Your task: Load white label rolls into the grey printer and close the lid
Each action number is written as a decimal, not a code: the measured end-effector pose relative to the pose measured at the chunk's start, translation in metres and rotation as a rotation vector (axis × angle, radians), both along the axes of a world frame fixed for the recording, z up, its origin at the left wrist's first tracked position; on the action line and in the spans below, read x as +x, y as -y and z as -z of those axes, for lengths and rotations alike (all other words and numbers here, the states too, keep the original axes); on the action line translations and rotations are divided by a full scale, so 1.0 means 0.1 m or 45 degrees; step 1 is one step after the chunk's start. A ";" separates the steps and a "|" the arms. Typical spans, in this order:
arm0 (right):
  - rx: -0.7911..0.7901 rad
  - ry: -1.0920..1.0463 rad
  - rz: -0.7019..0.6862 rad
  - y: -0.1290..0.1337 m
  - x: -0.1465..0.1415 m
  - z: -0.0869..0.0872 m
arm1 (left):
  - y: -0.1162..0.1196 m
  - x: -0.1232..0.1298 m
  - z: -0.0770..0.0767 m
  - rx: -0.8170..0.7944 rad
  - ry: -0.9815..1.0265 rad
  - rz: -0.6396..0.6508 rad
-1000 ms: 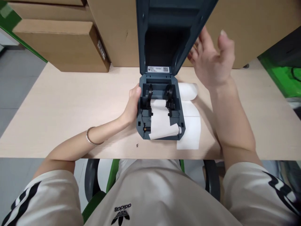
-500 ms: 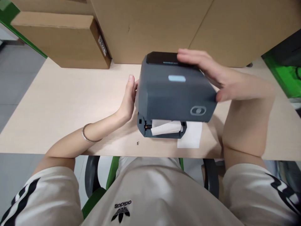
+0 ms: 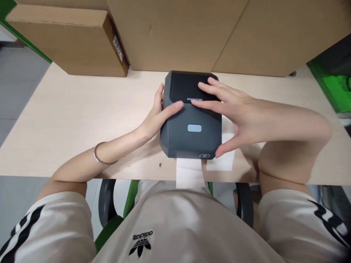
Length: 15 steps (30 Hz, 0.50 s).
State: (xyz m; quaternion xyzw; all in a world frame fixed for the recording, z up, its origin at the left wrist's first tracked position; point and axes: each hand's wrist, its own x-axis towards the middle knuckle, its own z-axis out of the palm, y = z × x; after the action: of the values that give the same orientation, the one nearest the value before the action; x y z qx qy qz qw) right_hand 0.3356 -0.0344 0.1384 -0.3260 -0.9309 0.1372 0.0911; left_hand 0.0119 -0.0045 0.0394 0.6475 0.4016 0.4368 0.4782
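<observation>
A dark grey label printer [image 3: 178, 137] stands on the table in front of me, its lid down. The lid has a black panel and a light blue button. My left hand [image 3: 159, 117] grips the printer's left side, thumb on top of the lid and fingers partly hidden behind it. Spread across the lid's right side is my right hand [image 3: 233, 109], fingertips on the black panel and thumb at the front right corner. A white paper strip [image 3: 189, 173] comes out at the printer's front and hangs over the table edge.
A white paper sheet [image 3: 229, 160] lies right of the printer, partly under my right hand. Large cardboard [image 3: 175, 36] stands along the back, with a smaller cardboard box [image 3: 65, 45] at the back left. A small dark bit [image 3: 160, 164] lies near the front edge.
The raised lid has come down onto the printer, with my right hand following it. My left thumb now rests on top. The white paper, earlier inside, now hangs out in front.
</observation>
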 end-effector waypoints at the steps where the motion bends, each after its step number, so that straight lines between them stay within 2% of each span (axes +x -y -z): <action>1: -0.007 0.010 0.007 0.00 0.00 0.00 | 0.00 -0.01 0.01 -0.036 0.010 0.023; 7: -0.001 0.033 -0.003 0.01 -0.03 -0.06 | 0.01 -0.03 0.00 -0.062 0.045 0.065; 15: -0.014 0.011 -0.005 -0.02 0.01 0.08 | 0.04 0.01 -0.03 -0.046 0.057 0.066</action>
State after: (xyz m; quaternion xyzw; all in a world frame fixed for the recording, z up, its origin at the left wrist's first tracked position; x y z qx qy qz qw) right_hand 0.3367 -0.0328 0.1300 -0.3253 -0.9312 0.1410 0.0852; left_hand 0.0129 -0.0080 0.0428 0.6389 0.3817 0.4313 0.5100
